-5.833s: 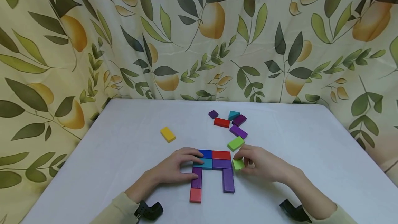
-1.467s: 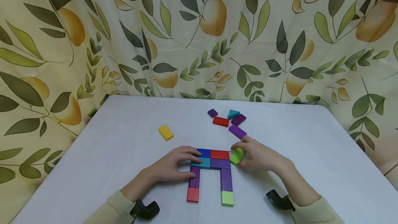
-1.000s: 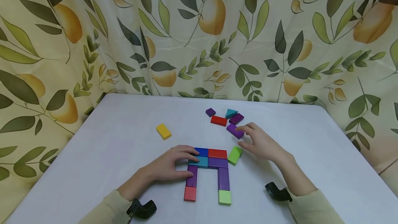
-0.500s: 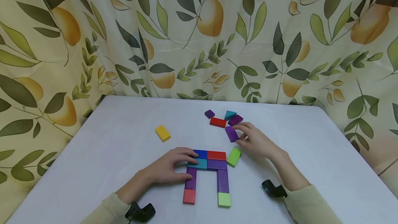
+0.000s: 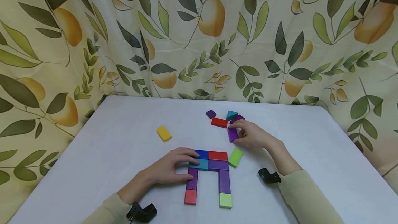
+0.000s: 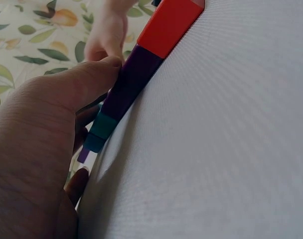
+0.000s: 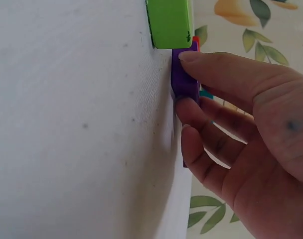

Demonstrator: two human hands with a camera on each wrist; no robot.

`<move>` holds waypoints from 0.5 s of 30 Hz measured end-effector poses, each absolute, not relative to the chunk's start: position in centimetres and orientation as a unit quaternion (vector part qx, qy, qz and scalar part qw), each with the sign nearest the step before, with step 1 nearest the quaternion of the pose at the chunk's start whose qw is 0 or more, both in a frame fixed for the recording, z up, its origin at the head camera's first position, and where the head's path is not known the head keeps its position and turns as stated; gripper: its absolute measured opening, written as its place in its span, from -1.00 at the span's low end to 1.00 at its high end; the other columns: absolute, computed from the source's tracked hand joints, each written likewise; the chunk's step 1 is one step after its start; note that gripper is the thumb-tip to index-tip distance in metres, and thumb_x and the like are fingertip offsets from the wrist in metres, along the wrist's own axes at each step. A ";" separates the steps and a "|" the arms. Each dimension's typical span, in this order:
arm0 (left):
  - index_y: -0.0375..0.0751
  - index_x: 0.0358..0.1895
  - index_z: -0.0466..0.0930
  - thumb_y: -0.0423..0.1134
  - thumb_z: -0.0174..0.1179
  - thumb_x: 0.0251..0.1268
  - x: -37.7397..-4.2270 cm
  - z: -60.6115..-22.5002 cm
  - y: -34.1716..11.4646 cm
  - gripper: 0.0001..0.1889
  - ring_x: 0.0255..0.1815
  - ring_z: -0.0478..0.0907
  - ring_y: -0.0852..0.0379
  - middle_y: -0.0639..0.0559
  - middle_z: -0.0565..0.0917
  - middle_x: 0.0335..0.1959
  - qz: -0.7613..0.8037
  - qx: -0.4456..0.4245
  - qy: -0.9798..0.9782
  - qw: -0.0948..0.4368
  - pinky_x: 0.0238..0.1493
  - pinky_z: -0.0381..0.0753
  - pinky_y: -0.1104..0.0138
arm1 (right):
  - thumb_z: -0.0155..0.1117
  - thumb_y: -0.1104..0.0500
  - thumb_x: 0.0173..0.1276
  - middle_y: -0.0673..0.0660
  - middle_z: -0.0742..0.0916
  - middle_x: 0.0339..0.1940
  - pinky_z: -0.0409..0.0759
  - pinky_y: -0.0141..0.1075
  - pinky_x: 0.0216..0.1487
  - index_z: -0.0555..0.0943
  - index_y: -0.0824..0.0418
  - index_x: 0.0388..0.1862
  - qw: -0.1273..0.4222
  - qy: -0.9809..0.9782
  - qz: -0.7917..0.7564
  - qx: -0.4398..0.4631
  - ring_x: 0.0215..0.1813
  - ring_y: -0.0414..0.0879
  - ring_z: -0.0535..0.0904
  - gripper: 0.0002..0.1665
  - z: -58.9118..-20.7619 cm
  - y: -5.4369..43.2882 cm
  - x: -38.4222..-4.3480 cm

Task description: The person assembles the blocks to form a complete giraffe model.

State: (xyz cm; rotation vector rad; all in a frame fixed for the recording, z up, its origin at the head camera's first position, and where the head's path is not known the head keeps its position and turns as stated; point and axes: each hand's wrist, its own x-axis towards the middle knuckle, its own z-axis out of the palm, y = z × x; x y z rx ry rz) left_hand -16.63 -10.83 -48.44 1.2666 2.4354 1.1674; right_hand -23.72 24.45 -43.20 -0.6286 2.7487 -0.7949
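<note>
My right hand [image 5: 253,134] pinches a purple rectangular block [image 5: 232,135] by its ends, thumb nearest me, in the head view. The right wrist view has the thumb on the purple block [image 7: 183,74] and a fingertip at its other end. My left hand [image 5: 171,165] rests on a flat figure of blocks. Its fingers lie over the blue block [image 5: 203,154] and teal block [image 5: 203,164]; its thumb touches the left purple leg [image 5: 192,183]. A coral-red block [image 5: 190,197] ends that leg. A pale green block [image 5: 225,200] ends the right purple leg [image 5: 224,182].
A green block [image 5: 235,157] lies tilted at the figure's upper right corner. Behind the right hand lie a red block [image 5: 219,122], a teal triangle [image 5: 231,114], a dark purple block [image 5: 238,117] and a small purple piece [image 5: 211,113]. A yellow block [image 5: 163,133] lies left.
One green block now ends the right leg. The other green block was turned against the corner and released. My right hand moved to the purple block and turned it; the left hand stayed.
</note>
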 end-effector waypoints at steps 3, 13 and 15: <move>0.15 0.20 0.66 -0.02 0.39 0.28 -16.6 -48.4 -10.8 -0.59 0.45 0.25 0.20 0.31 0.46 0.34 0.389 0.425 0.813 0.080 0.40 0.34 0.03 | 0.50 0.22 0.26 0.20 0.60 0.09 0.67 -0.18 -0.04 0.55 0.25 0.31 0.106 0.935 -0.271 -0.202 -0.11 -0.02 0.57 -0.36 -43.1 24.9 -23.2; 0.13 0.20 0.66 -0.03 0.40 0.28 -16.6 -48.2 -10.9 -0.58 0.47 0.23 0.20 0.32 0.46 0.35 0.389 0.422 0.815 0.083 0.41 0.31 0.01 | 0.49 0.09 0.28 0.23 0.54 0.08 0.65 -0.17 -0.02 0.56 0.27 0.30 0.113 0.938 -0.266 -0.191 -0.06 0.01 0.54 -0.36 -42.7 25.6 -21.1; 0.14 0.20 0.66 -0.03 0.40 0.28 -16.5 -48.3 -10.9 -0.59 0.46 0.23 0.20 0.32 0.46 0.35 0.391 0.420 0.815 0.084 0.41 0.32 0.02 | 0.48 0.07 0.30 0.24 0.52 0.10 0.64 -0.17 -0.01 0.55 0.28 0.31 0.117 0.936 -0.269 -0.194 -0.04 0.03 0.52 -0.35 -42.6 25.5 -20.8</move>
